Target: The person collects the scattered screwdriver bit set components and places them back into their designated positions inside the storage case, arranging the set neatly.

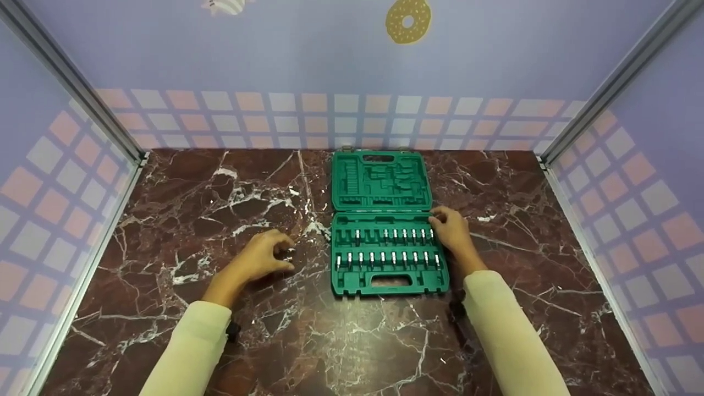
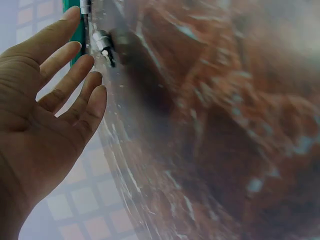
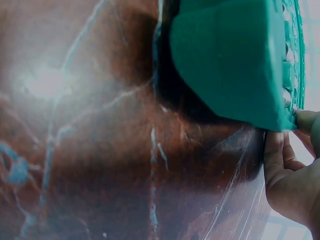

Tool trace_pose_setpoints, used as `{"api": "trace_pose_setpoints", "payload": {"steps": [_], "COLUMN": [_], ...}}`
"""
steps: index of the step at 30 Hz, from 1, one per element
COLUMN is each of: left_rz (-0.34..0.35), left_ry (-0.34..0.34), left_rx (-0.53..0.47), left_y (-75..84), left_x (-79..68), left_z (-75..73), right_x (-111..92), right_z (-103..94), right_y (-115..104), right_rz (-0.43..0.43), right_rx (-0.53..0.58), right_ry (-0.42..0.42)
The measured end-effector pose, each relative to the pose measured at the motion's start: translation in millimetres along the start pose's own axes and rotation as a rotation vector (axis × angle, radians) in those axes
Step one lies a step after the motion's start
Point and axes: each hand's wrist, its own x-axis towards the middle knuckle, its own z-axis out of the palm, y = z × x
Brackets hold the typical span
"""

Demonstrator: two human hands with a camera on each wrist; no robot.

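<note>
A green plastic socket bit case (image 1: 388,280) lies unfolded on the marble table. Its lower half holds two rows of silver bit sockets (image 1: 383,258), with several slots bare in the upper row. My left hand (image 1: 264,256) is left of the case, fingers parted and gently bent. Just beyond those fingertips, a silver bit socket with a dark tip (image 2: 104,42) lies on the table. At the case's right side, near the hinge, my right hand (image 1: 454,231) grips the edge. Its thumb is on the inner side and its fingers are against the outer wall (image 3: 225,65).
The raised lid (image 1: 379,179) of the case, with moulded recesses, leans back toward the rear wall (image 1: 308,121). Side walls with printed squares (image 1: 627,214) bound the marble table (image 1: 181,231) at left and right.
</note>
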Motion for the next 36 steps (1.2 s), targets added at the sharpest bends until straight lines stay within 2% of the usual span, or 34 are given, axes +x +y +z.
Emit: {"api": "trace_pose_setpoints", "payload": {"steps": [6, 17, 22, 26, 32, 36], "left_rz": [0.043, 0.090, 0.077, 0.041, -0.011, -0.034], "left_ry": [0.027, 0.066, 0.099, 0.115, 0.121, 0.099], "left_rx": [0.017, 0.072, 0.023, -0.028, -0.118, -0.201], "left_y": [-7.1, -11.3, -11.0, -7.9, 3.7, 15.0], "left_x": [-4.0, -1.0, -0.2, 0.4, 4.0, 8.1], "left_z": [7.4, 16.4, 18.2, 18.4, 17.2, 14.4], "right_x": [-1, -1, 0, 1, 0, -1], "right_z": [0.3, 1.6, 0.5, 0.8, 0.4, -0.4], "right_y": [-1, 0, 0, 1, 0, -1], "right_rz": [-0.028, -0.025, -0.023, -0.015, -0.011, -0.008], "right_rx": [0.004, 0.012, 0.017, 0.016, 0.016, 0.020], "right_ry": [0.006, 0.008, 0.003, 0.002, -0.009, -0.013]}}
